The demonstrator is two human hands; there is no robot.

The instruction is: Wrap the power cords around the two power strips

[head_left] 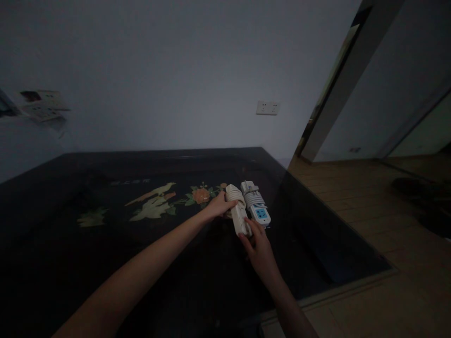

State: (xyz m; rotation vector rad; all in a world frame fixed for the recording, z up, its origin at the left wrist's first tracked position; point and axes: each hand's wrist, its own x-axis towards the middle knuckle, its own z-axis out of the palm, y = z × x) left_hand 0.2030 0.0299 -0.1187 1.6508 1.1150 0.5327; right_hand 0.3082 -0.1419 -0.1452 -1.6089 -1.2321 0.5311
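A white power strip [239,219] with its cord wound round the upper part is held between my two hands, just above or on the dark table. My left hand [219,204] grips it at the wound cord, thumb on top. Around its near end close the fingers of my right hand [259,244]. Just to the right lies a second power strip [261,213], white with blue sockets, its grey-white cord wrapped about the middle. Whether the held strip touches the table cannot be made out.
The glossy black table [197,272] bears a painted bird and flowers [200,195]. Behind it rises a pale wall with a double wall socket [268,108]. Papers [44,104] hang at the left. Wooden floor [331,188] and a doorway lie to the right. The light is dim.
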